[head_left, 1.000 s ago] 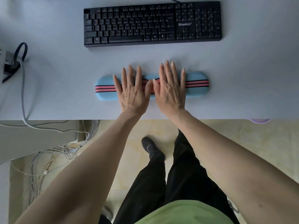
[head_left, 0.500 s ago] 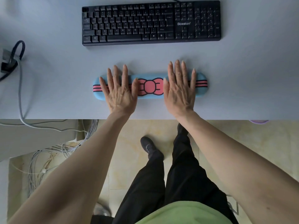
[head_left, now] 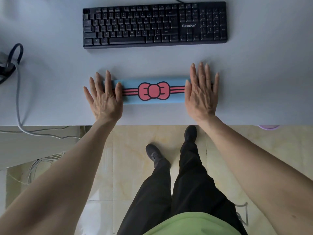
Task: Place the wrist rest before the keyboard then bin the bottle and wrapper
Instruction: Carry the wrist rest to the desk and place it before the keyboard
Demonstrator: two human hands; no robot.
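Note:
A light blue wrist rest (head_left: 153,99) with a pink bow and stripes lies flat on the pale desk (head_left: 254,82), parallel to the black keyboard (head_left: 155,25) and a gap nearer to me. My left hand (head_left: 104,97) lies flat over the rest's left end, fingers spread. Over the right end lies my right hand (head_left: 201,94), also flat with fingers apart. Neither hand grips anything. No bottle or wrapper is in view.
A grey cable (head_left: 17,92) and a black looped cord (head_left: 16,53) lie at the desk's left edge, with more cables (head_left: 39,165) on the floor below. A purple rim (head_left: 268,127) peeks out under the desk's right front edge. My legs and shoes stand on the tiled floor.
Both hands have slid apart from the middle of the wrist rest to its two ends, uncovering the pink bow. The rest itself has stayed in place.

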